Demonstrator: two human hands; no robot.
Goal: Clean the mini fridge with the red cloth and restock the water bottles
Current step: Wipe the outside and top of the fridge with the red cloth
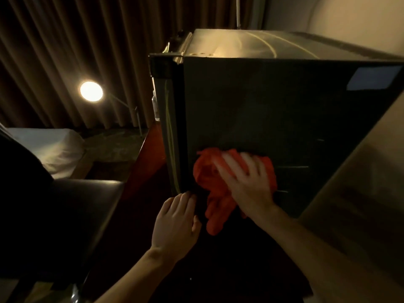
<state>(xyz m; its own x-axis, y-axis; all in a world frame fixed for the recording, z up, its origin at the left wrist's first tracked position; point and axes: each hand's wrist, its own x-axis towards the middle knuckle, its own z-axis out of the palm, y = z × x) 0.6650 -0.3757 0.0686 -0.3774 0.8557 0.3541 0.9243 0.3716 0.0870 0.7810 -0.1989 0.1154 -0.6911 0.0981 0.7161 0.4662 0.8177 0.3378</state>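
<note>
- The mini fridge (pixel 273 110) is a dark, boxy cabinet with a smooth, glossy side and a lit, scuffed top; it stands on a dark reddish wooden table (pixel 140 171).
- The right hand (pixel 247 184), fingers spread flat and motion-blurred, presses the crumpled red cloth (pixel 209 178) against the fridge's lower side.
- The left hand (pixel 177 221), fingers relaxed, touches the fridge's bottom front corner.
- What looks like 1 clear bottle (pixel 155 108) shows behind the fridge's front edge.
- Pleated brown curtains (pixel 65 51), a round glowing lamp (pixel 91 91) and a white-sheeted bed (pixel 48 149) fill the dim room.
</note>
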